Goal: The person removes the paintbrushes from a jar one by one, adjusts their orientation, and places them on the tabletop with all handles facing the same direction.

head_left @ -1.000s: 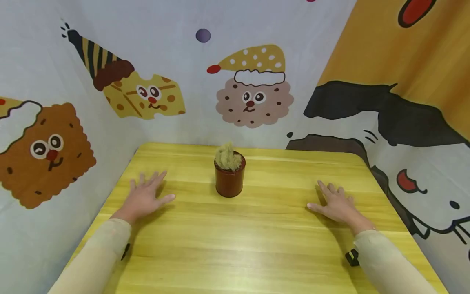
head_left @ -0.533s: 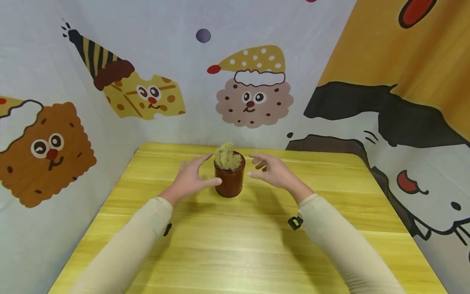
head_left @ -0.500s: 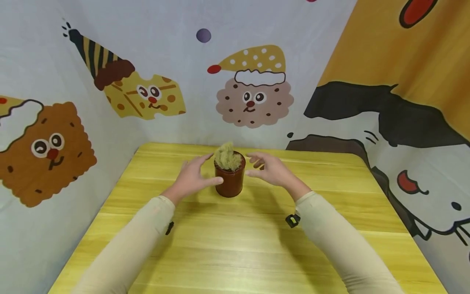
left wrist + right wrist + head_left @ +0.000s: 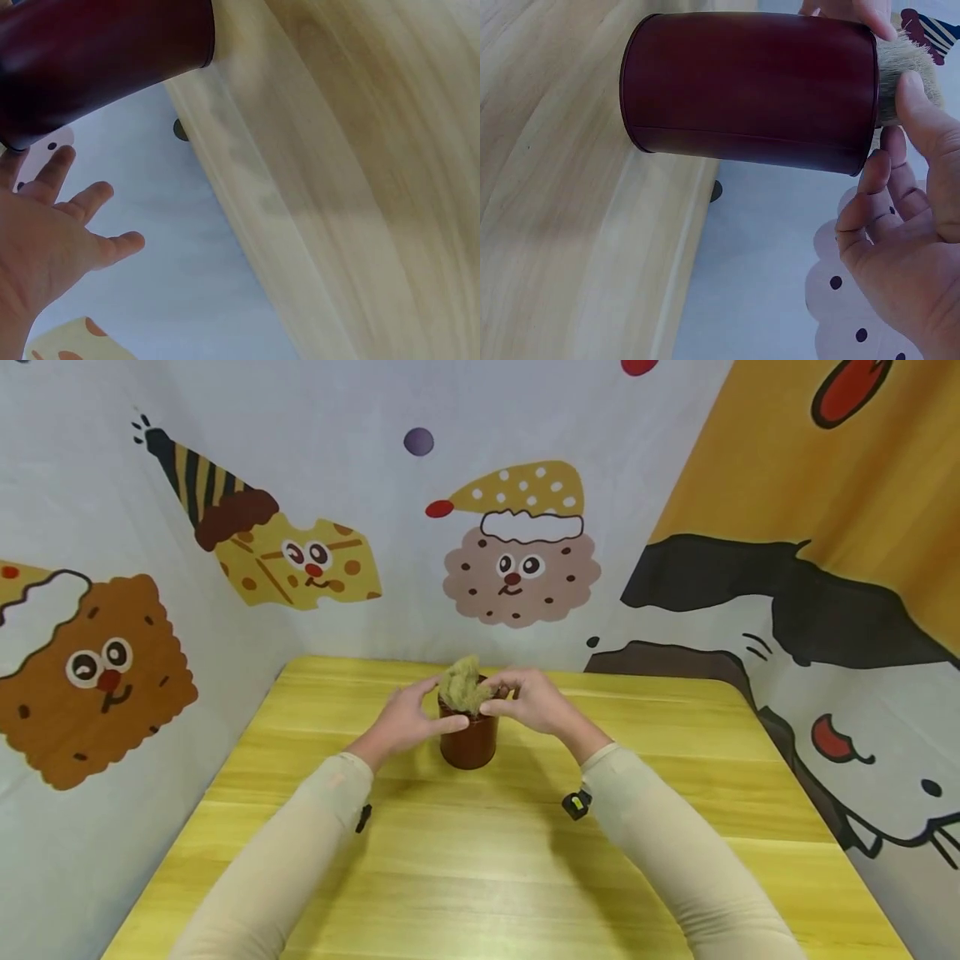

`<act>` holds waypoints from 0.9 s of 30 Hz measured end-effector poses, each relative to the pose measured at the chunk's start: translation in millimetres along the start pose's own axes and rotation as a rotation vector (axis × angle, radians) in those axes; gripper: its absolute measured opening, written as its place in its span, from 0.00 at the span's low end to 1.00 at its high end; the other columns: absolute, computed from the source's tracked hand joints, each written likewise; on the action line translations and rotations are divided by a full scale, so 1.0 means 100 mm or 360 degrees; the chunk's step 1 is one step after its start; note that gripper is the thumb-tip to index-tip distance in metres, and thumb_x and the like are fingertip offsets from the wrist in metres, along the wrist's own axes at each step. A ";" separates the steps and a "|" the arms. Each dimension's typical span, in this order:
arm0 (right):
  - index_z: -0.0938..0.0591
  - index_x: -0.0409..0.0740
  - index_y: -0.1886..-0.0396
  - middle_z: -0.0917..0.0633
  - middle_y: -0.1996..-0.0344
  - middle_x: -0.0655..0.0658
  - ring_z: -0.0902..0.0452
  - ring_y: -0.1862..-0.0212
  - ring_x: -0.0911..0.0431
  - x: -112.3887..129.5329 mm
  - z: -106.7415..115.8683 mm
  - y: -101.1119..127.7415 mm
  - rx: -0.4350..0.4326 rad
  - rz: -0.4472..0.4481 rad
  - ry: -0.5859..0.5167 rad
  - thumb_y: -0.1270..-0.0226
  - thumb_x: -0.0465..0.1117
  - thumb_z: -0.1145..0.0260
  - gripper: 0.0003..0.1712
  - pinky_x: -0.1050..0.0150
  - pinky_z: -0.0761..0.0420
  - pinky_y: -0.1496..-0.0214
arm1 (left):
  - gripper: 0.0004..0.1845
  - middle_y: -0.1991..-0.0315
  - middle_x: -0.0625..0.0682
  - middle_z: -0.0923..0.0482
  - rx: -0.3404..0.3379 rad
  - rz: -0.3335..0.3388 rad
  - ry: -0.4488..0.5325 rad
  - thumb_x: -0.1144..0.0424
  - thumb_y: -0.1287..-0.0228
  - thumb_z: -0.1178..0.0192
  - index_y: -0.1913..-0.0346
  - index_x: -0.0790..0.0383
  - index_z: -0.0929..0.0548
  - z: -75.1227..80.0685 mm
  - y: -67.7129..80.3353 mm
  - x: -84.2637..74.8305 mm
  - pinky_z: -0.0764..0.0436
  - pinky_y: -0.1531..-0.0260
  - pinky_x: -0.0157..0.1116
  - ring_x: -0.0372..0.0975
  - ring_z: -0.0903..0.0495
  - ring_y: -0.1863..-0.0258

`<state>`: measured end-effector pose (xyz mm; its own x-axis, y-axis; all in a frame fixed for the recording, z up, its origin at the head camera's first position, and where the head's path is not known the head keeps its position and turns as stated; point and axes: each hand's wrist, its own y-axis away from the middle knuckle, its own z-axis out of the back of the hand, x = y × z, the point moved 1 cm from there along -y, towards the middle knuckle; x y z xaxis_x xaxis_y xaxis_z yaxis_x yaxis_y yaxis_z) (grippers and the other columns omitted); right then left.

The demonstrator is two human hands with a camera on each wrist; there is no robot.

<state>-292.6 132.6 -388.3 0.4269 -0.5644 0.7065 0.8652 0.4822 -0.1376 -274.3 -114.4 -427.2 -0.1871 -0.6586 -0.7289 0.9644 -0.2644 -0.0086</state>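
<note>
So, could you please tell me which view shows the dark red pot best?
The right wrist view: the dark red pot fills it, rim to base. The head view shows it small between both hands; the left wrist view catches only part of its side.

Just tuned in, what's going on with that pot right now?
A person has both hands at the dark red pot, which stands upright near the far middle of the yellow table. The left hand touches the rim from the left with its thumb. The right hand has its fingers at the fuzzy tan tuft sticking out of the top. Whether either hand actually grips anything is hard to tell. The pot sits on the table, not lifted.
</note>
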 end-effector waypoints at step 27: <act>0.12 0.43 0.55 0.14 0.71 0.51 0.22 0.69 0.57 0.60 1.04 0.14 -0.0893 -0.0096 -0.0876 0.42 0.52 0.25 0.21 0.68 0.21 0.65 | 0.58 0.23 0.47 0.43 0.0042 0.0087 0.0223 0.24 0.58 0.33 0.23 0.37 0.44 -0.04 0.00 0.05 0.33 0.32 0.56 0.51 0.36 0.28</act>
<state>-282.3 174.6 -275.3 0.3102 -0.0955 0.9459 0.9488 -0.0319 -0.3144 -274.9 -115.1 -433.8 -0.1047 -0.5681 -0.8163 0.9668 -0.2505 0.0503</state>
